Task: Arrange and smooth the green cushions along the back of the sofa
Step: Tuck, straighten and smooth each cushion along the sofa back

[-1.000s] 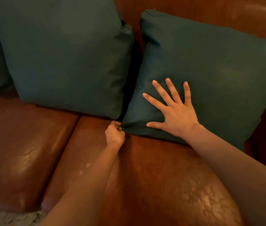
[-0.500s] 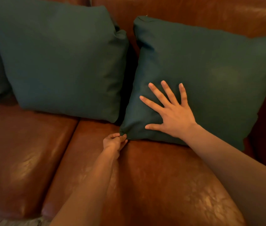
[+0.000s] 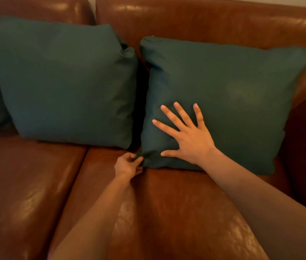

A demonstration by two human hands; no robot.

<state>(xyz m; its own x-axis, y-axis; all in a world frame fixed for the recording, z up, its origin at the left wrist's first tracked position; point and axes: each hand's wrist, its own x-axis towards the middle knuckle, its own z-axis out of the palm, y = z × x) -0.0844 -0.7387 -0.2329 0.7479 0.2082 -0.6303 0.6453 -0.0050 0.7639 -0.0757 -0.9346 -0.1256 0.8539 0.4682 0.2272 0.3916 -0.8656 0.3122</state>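
Head view. Right cushion (image 3: 232, 87): upright against the sofa back (image 3: 214, 21), its lower left corner just beside the middle cushion (image 3: 64, 81). Advice: tug the corner gently while holding the face flat, so the seam squares off. Left hand (image 3: 127, 165): grip pinching that corner. Right hand (image 3: 191, 141): fingers spread, palm flat on the cushion face.

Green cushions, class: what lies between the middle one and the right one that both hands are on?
In the head view, only a dark, narrow gap separates the middle cushion from the right cushion; brown sofa back shows above it.
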